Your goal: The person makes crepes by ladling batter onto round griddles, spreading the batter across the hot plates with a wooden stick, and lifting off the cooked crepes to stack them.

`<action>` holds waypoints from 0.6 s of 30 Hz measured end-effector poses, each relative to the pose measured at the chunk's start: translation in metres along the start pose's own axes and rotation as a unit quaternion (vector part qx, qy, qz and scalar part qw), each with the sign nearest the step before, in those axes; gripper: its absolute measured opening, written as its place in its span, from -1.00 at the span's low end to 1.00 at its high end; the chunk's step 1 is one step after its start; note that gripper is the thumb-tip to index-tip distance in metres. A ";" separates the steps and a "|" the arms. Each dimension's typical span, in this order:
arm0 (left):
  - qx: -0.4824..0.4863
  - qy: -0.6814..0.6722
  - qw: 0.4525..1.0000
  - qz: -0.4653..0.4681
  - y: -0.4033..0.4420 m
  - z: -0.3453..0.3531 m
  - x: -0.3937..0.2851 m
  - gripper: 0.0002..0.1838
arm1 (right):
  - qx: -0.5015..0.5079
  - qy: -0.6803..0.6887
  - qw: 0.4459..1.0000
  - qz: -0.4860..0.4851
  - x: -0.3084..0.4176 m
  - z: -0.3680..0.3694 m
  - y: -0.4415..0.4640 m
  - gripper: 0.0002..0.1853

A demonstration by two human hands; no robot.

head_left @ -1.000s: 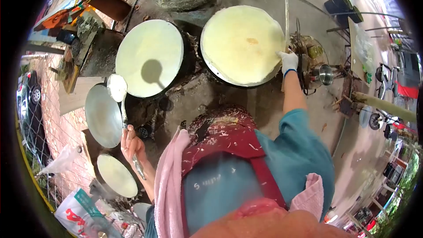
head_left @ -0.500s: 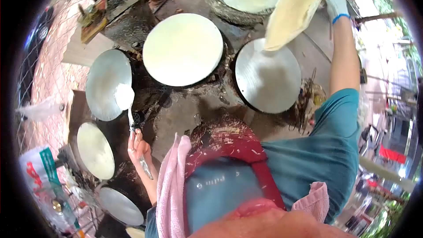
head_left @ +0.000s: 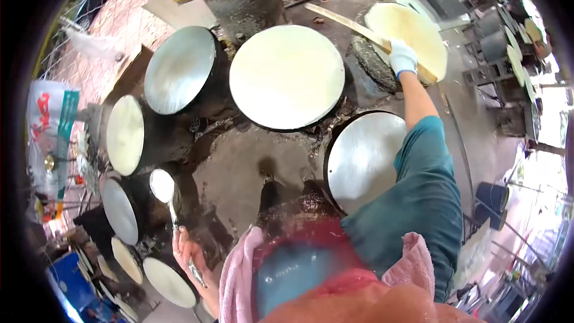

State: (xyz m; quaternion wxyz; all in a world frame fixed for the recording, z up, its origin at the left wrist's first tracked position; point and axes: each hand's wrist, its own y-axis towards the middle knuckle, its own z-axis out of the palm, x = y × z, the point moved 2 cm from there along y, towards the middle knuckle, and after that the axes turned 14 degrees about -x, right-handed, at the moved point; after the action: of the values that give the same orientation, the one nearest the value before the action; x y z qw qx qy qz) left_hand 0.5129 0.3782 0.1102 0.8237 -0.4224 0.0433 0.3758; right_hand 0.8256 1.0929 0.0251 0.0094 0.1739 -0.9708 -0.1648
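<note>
My left hand (head_left: pixel 192 258) is closed around the handle of a ladle (head_left: pixel 173 206). White batter coats its round bowl, held in the air at the lower left, apart from the griddles. My right hand (head_left: pixel 403 58), in a white glove with a blue cuff, is closed on a long flat wooden stick (head_left: pixel 347 23). This stick crosses a thin round flatbread (head_left: pixel 412 18) lying on a dark round base at the upper right. Right of centre, a bare metal griddle (head_left: pixel 365 158) sits partly hidden under my right arm.
A large griddle covered with pale batter (head_left: pixel 287 78) stands in the middle. Left of it is a bare griddle (head_left: pixel 179 70), then a coated one (head_left: pixel 125 134) and several more down the left side. A wire fence (head_left: pixel 104 6) runs at the upper left.
My right hand has let go of the limp flatbread and now holds the wooden stick. The ladle has come away from the upper-left griddle toward me. The view has turned.
</note>
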 end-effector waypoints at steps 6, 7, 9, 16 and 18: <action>0.096 -0.083 0.992 0.022 -0.061 -0.061 -0.015 -0.67 | -0.086 0.241 0.966 0.025 0.007 0.017 -0.030 -0.67; 0.069 -0.063 0.991 0.095 -0.078 -0.071 -0.016 -0.69 | 0.026 0.442 0.889 0.116 0.023 -0.017 -0.036 -0.66; 0.126 -0.096 0.985 0.066 -0.104 -0.086 -0.016 -0.70 | 0.138 0.574 0.790 0.169 0.057 -0.048 -0.070 -0.66; -0.101 -0.232 0.942 0.221 -0.233 -0.224 -0.027 -0.66 | 0.334 0.627 0.700 0.077 0.217 -0.085 -0.226 -0.67; -0.031 -0.235 0.946 0.220 -0.255 -0.245 -0.027 -0.67 | 0.337 0.629 0.698 0.049 0.240 -0.103 -0.262 -0.67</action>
State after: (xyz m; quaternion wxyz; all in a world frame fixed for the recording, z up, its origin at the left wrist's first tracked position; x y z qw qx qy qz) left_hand 0.7209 0.0917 0.1333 0.6944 -0.3274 -0.0710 0.6369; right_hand 0.6961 0.7465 0.0282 0.5672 0.1805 -0.7363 0.3219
